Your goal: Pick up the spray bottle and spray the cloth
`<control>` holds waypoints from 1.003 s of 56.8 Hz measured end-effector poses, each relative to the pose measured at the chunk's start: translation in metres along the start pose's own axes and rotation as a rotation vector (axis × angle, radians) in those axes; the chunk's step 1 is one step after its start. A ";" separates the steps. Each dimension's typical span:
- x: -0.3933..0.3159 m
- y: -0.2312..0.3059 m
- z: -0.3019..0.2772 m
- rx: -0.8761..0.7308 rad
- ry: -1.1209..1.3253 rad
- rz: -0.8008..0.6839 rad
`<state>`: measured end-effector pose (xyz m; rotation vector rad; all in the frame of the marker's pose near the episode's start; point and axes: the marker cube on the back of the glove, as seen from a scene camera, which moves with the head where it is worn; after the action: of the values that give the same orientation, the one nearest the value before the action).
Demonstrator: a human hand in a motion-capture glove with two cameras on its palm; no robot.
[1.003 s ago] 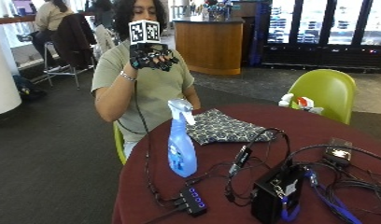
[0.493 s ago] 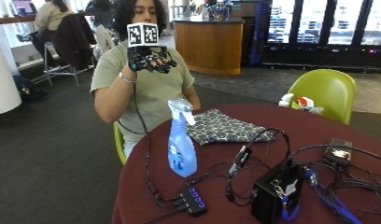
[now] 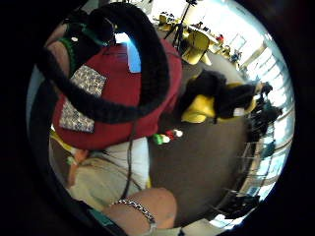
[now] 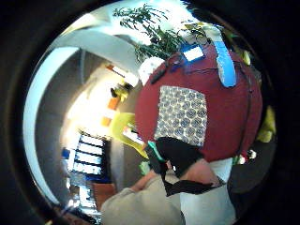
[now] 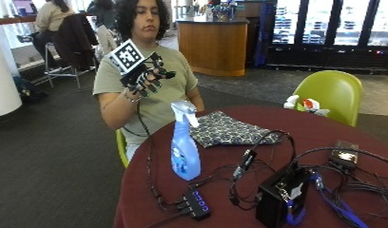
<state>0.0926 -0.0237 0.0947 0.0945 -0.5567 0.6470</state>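
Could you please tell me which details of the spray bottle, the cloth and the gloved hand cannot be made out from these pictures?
- Spray bottle: the liquid level is unclear in the outside view; in both palm views it is only a small blue shape.
- Cloth: its far edge lies behind a cable; wetness cannot be judged.
- Right hand: the palm faces away from the outside camera.
- Other hand: hidden below the table edge.
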 end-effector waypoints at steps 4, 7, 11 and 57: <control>0.011 -0.020 0.008 0.051 -0.138 0.087; 0.024 -0.021 0.012 -0.004 -0.214 0.016; 0.038 -0.032 0.019 0.025 -0.281 0.009; 0.128 -0.186 0.057 0.340 -0.425 0.362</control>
<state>0.2614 -0.1170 0.2261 0.4664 -0.8797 1.0832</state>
